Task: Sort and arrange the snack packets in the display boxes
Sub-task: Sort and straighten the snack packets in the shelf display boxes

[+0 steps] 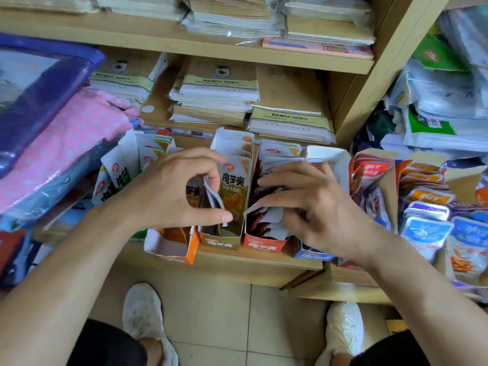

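The left hand is pinching a green packet in the brown display box, while the right hand is resting on the packets in the red box just beside.

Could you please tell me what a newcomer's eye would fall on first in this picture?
Two bare hands meet at the centre: the left hand pinches a green packet standing in the brown box, while the right hand lays its fingers on the packets in the red box beside it. To the right, rows of orange and blue packets stand out; stacked notebooks fill the shelf above.
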Action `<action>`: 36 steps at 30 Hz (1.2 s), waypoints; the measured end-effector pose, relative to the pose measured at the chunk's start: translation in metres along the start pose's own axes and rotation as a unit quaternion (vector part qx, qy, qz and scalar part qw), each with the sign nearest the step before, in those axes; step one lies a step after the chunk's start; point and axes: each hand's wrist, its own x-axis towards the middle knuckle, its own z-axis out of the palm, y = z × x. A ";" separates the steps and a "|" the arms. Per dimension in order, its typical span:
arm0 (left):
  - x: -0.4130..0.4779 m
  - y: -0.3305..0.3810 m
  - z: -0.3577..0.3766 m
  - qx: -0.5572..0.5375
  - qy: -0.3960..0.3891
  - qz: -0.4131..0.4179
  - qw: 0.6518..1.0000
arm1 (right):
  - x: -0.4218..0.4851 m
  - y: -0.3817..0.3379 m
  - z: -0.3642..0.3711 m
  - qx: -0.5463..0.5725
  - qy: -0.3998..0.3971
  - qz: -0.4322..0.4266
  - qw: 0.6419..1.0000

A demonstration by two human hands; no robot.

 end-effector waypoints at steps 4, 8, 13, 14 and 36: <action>0.004 -0.002 0.004 0.034 0.056 0.000 0.998 | 0.010 -0.011 0.011 -0.019 0.003 0.014 1.000; 0.030 0.008 0.017 0.137 0.044 -0.042 0.989 | 0.020 -0.016 0.020 -0.071 -0.001 0.036 0.997; 0.051 0.015 0.028 0.178 -0.040 -0.098 0.978 | 0.020 -0.013 0.018 -0.116 -0.047 0.061 0.990; 0.052 0.015 0.027 0.178 -0.043 -0.099 0.978 | 0.019 -0.012 0.018 -0.124 -0.059 0.065 0.988; -0.006 -0.011 -0.004 0.127 0.183 -0.010 0.975 | 0.022 -0.014 0.027 -0.173 -0.023 0.086 0.981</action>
